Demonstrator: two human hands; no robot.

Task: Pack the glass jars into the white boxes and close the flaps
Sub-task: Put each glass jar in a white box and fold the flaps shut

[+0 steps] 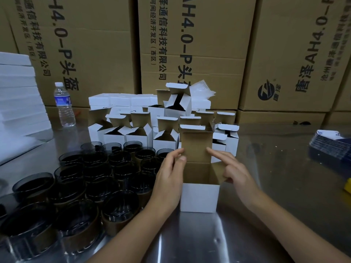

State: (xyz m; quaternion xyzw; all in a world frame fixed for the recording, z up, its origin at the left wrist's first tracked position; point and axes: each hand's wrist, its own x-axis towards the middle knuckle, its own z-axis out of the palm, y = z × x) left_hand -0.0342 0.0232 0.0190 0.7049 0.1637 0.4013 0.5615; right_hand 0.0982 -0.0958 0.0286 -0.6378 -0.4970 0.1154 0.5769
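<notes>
A white box (pixel 199 197) stands open on the metal table in front of me, its brown-lined lid flap (pixel 196 147) upright at the back. My left hand (pixel 171 175) pinches the box's left side flap, thumb and fingers at the lid's left edge. My right hand (pixel 234 171) is at the box's right side, forefinger stretched to the lid flap's right edge, lower fingers curled on the right side flap. No jar shows inside the box. Several dark glass jars (pixel 119 207) with brown bands crowd the table to the left.
Several open white boxes (pixel 138 133) stand behind the jars. A water bottle (pixel 63 105) is at the back left beside a white stack (pixel 17 95). Large brown cartons (pixel 190 44) wall the back. A pile of dark printed cards (pixel 330 147) lies right.
</notes>
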